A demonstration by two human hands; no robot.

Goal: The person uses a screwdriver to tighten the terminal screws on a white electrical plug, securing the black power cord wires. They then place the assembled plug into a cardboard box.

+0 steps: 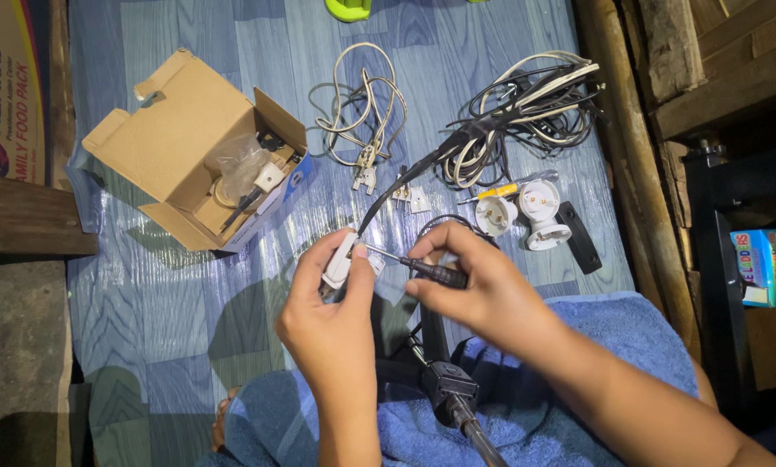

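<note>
The left hand [332, 316] pinched a white plug [339, 258] above the blue floor mat [146, 285], its grip closed around it. The right hand [483, 290] clasped a screwdriver [422, 268], tip at the plug; keeping the shaft square to the screw seemed wise.

Open cardboard box [180, 138], coiled white cord [362, 104], 2 white lamp sockets [526, 212], blue towel [630, 337].

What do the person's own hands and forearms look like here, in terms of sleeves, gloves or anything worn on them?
Both are bare. The left hand and right hand wear no gloves, and no rings, watch or bracelet show. Both forearms are uncovered as far as the picture reaches, with no sleeve edge in view. The fingernails look short and unpainted.
</note>
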